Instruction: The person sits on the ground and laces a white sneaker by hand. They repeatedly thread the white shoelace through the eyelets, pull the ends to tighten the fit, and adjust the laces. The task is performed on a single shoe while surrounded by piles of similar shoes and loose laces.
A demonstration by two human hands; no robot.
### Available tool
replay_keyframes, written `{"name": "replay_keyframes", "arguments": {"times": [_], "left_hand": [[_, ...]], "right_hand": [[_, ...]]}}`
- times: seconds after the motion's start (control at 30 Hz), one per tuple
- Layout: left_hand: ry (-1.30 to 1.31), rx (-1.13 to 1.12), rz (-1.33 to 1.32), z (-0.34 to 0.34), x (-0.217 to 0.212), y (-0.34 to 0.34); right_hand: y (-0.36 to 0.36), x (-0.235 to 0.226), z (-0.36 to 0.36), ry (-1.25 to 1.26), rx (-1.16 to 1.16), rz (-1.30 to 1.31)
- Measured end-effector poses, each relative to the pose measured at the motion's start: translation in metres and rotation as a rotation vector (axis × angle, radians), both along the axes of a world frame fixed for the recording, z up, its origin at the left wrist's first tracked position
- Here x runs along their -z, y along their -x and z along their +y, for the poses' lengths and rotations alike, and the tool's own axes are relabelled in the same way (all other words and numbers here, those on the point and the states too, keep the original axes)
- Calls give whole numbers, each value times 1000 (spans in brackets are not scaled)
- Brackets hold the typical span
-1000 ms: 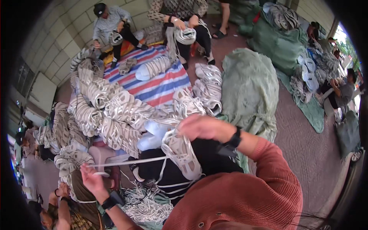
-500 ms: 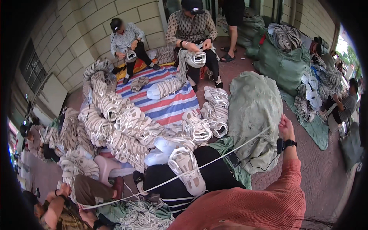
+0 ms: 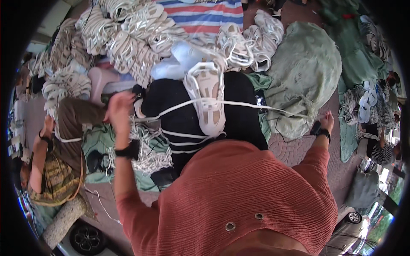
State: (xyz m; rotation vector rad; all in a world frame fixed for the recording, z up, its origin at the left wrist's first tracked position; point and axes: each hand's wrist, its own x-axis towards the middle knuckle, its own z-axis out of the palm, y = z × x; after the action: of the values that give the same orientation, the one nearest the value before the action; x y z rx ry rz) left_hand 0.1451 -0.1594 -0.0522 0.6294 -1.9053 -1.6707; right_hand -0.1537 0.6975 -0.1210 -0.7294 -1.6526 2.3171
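Upper (image 3: 207, 100) seen at frame centre, long axis up-down, right of left hand (image 3: 119, 109), the nearer; left hand's grip too blurred to tell; lace (image 3: 243, 103) pinched by right hand (image 3: 326, 121); versus earlier, left hand shown higher in frame, lace bent across upper, not straight.

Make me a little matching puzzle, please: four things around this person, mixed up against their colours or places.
1. shoe upper
2. white lace
3. striped sheet
4. large sack

A. red, white and blue
B. plain pale green
C. off-white and beige, lying on the black trousers
D. running across the lap toward the right hand

Pairs: 1-C, 2-D, 3-A, 4-B
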Motion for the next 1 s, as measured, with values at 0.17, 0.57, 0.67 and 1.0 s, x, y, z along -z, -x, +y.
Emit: {"name": "replay_keyframes", "arguments": {"times": [0.17,0.57,0.67,1.0], "left_hand": [[613,386,-242,134,-6,82],[675,463,-389,172,-6,80],[202,510,-525,167,-2,90],[-131,543,-539,163,-7,95]], "right_hand": [[32,-43,-249,-95,-489,76],[-78,-91,-531,-1031,-1415,1103],[-78,-83,-530,-1001,-1503,966],[-79,-71,-532,-1100,-1545,928]]}}
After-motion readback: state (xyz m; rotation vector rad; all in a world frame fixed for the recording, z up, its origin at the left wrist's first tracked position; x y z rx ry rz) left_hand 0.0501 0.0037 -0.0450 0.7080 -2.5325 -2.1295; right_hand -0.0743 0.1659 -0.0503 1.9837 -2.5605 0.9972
